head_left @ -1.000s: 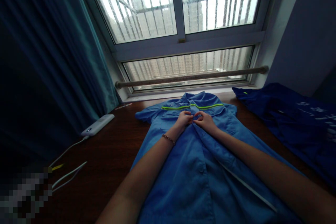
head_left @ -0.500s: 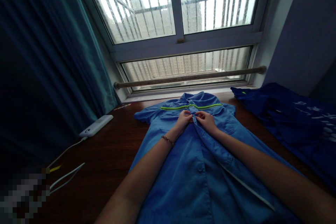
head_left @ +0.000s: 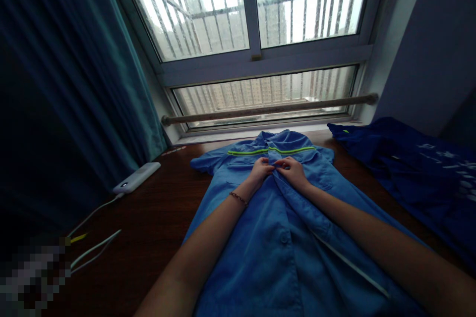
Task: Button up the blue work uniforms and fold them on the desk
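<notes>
A blue work shirt with a yellow-green chest stripe lies flat, front up, on the dark wooden table, its collar toward the window. My left hand and my right hand meet at the shirt's front placket just below the stripe. Both have fingers curled and pinch the fabric edges there. A bead bracelet sits on my left wrist. A button shows lower on the placket.
A white power bank lies at the table's left edge with white cables trailing toward me. Dark blue garments are heaped at the right. A teal curtain hangs left. A barred window and a rail run behind.
Both hands stay at the same spot on the placket; only the fingers shift slightly. The camera view has nudged a little.
</notes>
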The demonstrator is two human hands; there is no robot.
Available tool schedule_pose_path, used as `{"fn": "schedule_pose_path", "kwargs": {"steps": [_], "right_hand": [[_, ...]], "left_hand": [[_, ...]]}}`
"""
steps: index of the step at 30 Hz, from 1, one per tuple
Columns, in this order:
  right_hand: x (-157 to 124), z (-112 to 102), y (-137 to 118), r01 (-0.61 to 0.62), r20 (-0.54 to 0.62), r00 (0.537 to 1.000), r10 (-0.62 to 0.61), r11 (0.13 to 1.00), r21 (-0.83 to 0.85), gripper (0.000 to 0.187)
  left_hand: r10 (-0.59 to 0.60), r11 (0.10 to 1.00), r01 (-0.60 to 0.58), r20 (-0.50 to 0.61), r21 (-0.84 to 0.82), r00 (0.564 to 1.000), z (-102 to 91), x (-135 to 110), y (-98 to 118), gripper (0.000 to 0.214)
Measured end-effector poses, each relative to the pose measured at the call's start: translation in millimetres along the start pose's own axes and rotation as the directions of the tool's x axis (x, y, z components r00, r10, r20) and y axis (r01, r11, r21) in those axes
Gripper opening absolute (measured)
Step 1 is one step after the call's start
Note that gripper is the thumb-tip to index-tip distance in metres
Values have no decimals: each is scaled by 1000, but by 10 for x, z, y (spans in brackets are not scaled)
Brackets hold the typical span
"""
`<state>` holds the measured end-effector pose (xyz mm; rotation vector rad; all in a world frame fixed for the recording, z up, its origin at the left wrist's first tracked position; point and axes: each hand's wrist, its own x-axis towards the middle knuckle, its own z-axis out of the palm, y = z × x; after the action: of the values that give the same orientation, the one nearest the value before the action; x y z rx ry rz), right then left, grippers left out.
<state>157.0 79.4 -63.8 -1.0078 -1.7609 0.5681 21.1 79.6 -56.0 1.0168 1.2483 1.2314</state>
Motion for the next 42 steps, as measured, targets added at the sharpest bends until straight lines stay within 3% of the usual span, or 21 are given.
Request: {"fn": "schedule_pose_path", "kwargs": {"steps": [13,20,23,27,31,35,38,42], "right_hand": [[65,21,117,-154,70,987,145,976,155,26],[131,44,212,-386,98,922,374,881,275,27],[133,9,175,-337,77,942,328,921,197,25],[103,-31,25,-140,61,987,146,986,-90,18],[-14,-13,-144,-92,166,974,153,940,-328,11],[-173,-15,-208,-110,148,967,209,861,-497,13],[-229,-66,-156,-179,135,953,271,864,-471,15],[-206,-132,-25,-264,148,940,307,931,-253,11]], "left_hand": [[99,994,-91,130,-65,987,-9,6,-25,42],[146,989,-137,185,-56,972,-30,7,-58,41],[195,975,-210,166,75,967,-71,45,-82,37],[336,883,-373,171,285,926,-111,129,-101,31],[374,825,-427,208,369,904,-111,231,-73,29],[395,799,-417,143,434,907,-68,327,-14,28],[416,768,-395,76,504,906,-16,374,6,26],[364,772,-304,4,559,932,21,305,5,31]]}}
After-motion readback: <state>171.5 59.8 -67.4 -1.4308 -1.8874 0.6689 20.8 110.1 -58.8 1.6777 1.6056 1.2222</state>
